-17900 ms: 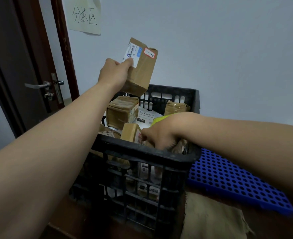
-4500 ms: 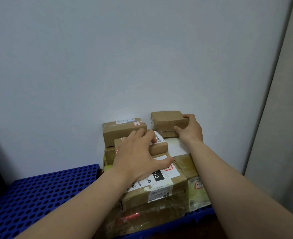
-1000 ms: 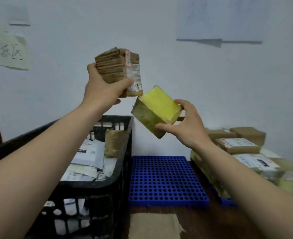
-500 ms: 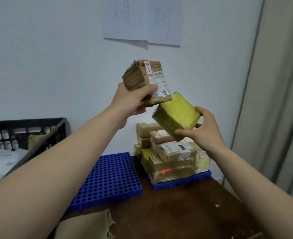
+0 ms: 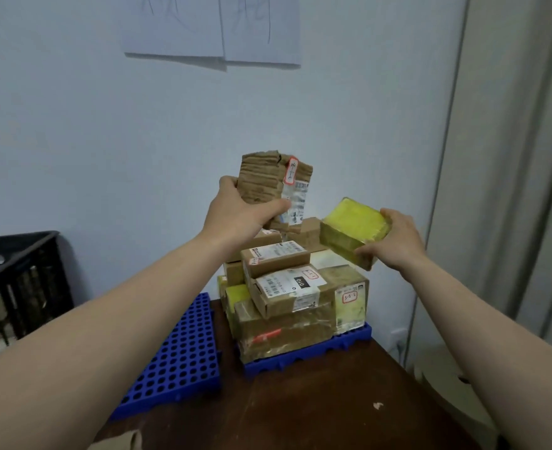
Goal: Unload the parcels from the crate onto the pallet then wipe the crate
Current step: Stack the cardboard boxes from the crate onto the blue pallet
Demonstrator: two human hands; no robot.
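Pale, matt wall fills the background, with two sheets of paper [image 5: 209, 24] pinned high and a grey curtain [image 5: 511, 157] hanging in folds at the right. The left hand's [image 5: 239, 216] fingers [image 5: 274, 207] are clenched round a blocky brown parcel [image 5: 268, 180] of ribbed, crumpled cardboard with a red-edged sticker and a glossy label, held upright above the stack. The right hand's [image 5: 394, 238] fingers [image 5: 365, 253] grasp a flat yellow parcel [image 5: 352, 228], slick with tape and tilted, just beside the stack's top right. Below, taped cardboard boxes [image 5: 294, 293] sit piled on a blue perforated plastic pallet [image 5: 359, 336]; a second pallet tile [image 5: 177, 362] lies bare beside it on the dark wooden table [image 5: 316, 410]. The black lattice crate [image 5: 18, 280] stands at the left edge. Half a second ago the two held parcels nearly touched; now they are apart, the yellow one lower.
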